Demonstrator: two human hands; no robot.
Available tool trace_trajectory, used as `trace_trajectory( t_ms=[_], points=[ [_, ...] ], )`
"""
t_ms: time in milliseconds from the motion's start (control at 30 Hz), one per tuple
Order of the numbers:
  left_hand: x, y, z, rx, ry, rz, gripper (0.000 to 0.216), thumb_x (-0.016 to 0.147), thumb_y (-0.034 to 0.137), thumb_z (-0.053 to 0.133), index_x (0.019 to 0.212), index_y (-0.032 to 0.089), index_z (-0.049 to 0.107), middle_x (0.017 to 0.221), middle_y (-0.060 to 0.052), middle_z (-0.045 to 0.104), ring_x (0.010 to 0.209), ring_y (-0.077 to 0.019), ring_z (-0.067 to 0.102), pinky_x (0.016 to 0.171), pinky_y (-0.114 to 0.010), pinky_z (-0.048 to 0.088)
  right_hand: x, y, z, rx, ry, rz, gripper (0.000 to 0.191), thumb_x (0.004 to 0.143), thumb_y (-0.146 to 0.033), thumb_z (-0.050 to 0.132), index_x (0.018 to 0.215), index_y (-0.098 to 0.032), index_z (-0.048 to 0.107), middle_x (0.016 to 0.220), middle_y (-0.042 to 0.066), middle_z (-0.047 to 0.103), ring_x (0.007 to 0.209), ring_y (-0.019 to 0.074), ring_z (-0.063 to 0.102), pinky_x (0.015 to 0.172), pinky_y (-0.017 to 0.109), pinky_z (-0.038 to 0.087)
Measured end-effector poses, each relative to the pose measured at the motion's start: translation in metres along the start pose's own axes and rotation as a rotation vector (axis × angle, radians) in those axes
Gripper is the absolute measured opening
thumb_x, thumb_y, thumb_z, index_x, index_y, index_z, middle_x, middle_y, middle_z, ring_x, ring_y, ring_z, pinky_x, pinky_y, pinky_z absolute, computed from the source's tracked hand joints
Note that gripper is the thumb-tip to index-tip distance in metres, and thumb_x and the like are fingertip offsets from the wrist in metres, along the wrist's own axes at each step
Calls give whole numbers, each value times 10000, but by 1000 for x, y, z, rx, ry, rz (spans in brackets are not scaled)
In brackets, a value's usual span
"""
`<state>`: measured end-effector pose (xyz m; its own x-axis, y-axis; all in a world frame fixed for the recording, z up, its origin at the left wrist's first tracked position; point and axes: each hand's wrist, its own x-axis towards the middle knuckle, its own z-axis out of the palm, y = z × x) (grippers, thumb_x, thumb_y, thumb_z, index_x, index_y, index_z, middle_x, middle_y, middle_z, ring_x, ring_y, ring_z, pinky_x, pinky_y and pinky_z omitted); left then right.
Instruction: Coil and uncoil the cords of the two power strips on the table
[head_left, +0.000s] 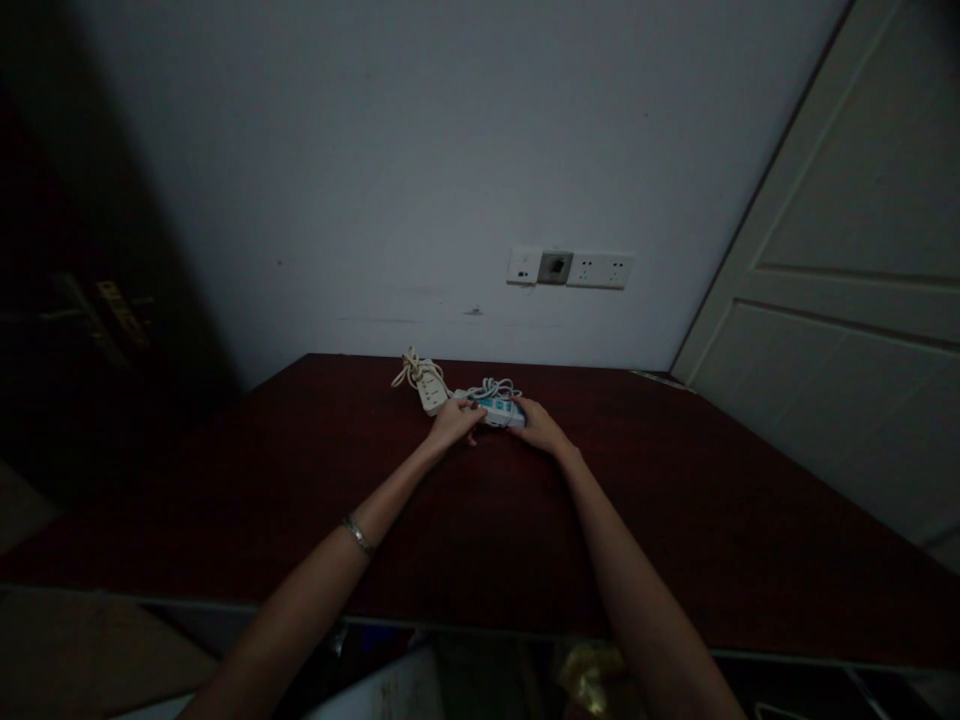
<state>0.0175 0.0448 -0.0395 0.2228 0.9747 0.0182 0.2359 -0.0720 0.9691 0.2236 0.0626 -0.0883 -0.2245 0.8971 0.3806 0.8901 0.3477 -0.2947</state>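
Observation:
Both my arms reach out over a dark red table (675, 520). My left hand (453, 421) and my right hand (537, 424) grip the two ends of a white power strip with a blue label (496, 407), which lies on the table with its white cord (495, 386) coiled behind it. My fingers curl round the strip. A second, cream power strip (429, 387) with a bundled cord lies just to the left, beyond my left hand. A bracelet sits on my left wrist.
On the white wall behind the table is a row of wall sockets (571, 268). A white panelled door (847, 290) stands at the right. A dark door with a handle (97, 312) is at the left.

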Motion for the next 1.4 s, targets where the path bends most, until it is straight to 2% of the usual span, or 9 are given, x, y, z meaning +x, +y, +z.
trace_trajectory(
  t_ms=[100, 233, 367, 567, 833, 967, 1100, 1233, 1400],
  points=[
    [0, 0, -2, -6, -11, 90, 217, 688, 256, 673, 827, 107, 598, 534, 28, 528, 395, -70, 476, 375, -200, 453, 2, 4, 5, 36, 28, 9, 669, 705, -328, 643, 1303, -114, 433, 1243, 142, 523, 1124, 229, 485, 935, 345, 372],
    [0, -1, -2, -86, -109, 177, 223, 626, 181, 704, 802, 102, 593, 711, -29, 596, 557, -91, 542, 423, -193, 480, 2, 7, 7, 66, 48, 10, 683, 686, -344, 668, 1295, -124, 450, 1258, 146, 516, 1134, 247, 483, 945, 377, 368],
    [-3, -6, 1, 70, -181, 261, 186, 629, 182, 669, 787, 114, 599, 616, 12, 550, 484, -79, 484, 426, -196, 430, 1, 8, 6, 85, 52, 4, 619, 696, -295, 663, 1268, -135, 488, 1226, 132, 544, 1113, 237, 501, 948, 368, 365],
    [-27, -12, 15, 518, -169, 578, 211, 550, 125, 647, 758, 152, 624, 602, 21, 559, 554, -113, 501, 531, -203, 367, 0, 7, 5, 142, 73, 14, 575, 705, -311, 659, 1231, -117, 530, 1194, 135, 557, 1104, 240, 494, 945, 360, 365],
    [-43, 0, 21, 571, -123, 646, 268, 588, 121, 604, 850, 176, 608, 654, 8, 566, 571, -126, 493, 580, -213, 368, 0, 7, -7, 418, 181, 50, 567, 679, -339, 660, 1211, -171, 555, 1194, 99, 567, 1096, 237, 513, 956, 384, 362],
    [-46, 13, 21, 465, -31, 698, 251, 628, 155, 593, 878, 174, 593, 737, 1, 589, 635, -121, 520, 641, -212, 402, 7, 5, -12, 664, 273, 99, 633, 626, -394, 686, 1195, -148, 561, 1176, 90, 579, 1095, 241, 513, 951, 379, 373],
    [-47, 26, 25, 156, 140, 592, 212, 672, 220, 586, 869, 177, 520, 758, 20, 557, 619, -100, 531, 596, -200, 432, 13, -1, -14, 951, 318, 167, 617, 644, -491, 645, 1132, -118, 579, 981, 85, 650, 873, 224, 604, 803, 374, 463],
    [-49, 32, 37, -101, 25, 462, 253, 677, 261, 603, 840, 197, 420, 682, 61, 502, 450, -65, 476, 442, -190, 414, 11, -13, -14, 1206, 335, 206, 512, 662, -554, 595, 938, -124, 612, 849, 93, 658, 734, 207, 618, 705, 359, 496],
    [-54, 34, 41, -195, -25, 423, 286, 669, 252, 618, 822, 209, 380, 609, 72, 510, 400, -70, 476, 412, -196, 407, 7, -28, -12, 1433, 286, 223, 404, 662, -520, 606, 809, -145, 600, 790, 104, 656, 733, 233, 625, 668, 374, 516]
  ],
)
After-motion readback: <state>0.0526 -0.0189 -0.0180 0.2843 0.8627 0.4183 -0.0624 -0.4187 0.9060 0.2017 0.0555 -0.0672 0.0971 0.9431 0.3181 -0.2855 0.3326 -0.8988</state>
